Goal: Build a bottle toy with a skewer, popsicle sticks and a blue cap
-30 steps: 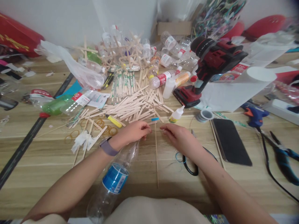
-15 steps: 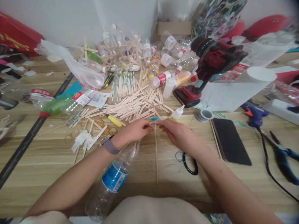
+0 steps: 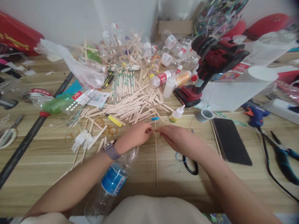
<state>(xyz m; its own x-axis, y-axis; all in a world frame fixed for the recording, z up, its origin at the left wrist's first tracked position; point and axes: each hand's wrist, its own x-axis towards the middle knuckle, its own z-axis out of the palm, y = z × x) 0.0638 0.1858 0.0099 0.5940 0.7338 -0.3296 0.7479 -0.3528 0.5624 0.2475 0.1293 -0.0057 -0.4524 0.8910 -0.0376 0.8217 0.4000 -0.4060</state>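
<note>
A thin wooden skewer (image 3: 156, 161) lies lengthwise on the table, with a blue bottle cap (image 3: 154, 118) near its far end. My left hand (image 3: 141, 132) is at the skewer's left side, fingers curled together; what they pinch, if anything, is too small to make out. From the right, my right hand (image 3: 171, 133) reaches to the skewer with its fingertips close together, their hold unclear. Beneath my left forearm lies a clear bottle with a blue label (image 3: 114, 179). Scissors with black handles (image 3: 191, 166) lie under my right forearm.
Loose wooden sticks (image 3: 130, 107) cover the table beyond my hands. A glue bottle (image 3: 177, 114), a red drill (image 3: 207, 65), a black phone (image 3: 231, 140) and pliers (image 3: 283, 158) are to the right. A yellow cutter (image 3: 113, 120) and green bottle (image 3: 57, 104) are left.
Both hands have moved slightly nearer to my body along the skewer, away from the blue cap. The glue bottle is now more exposed.
</note>
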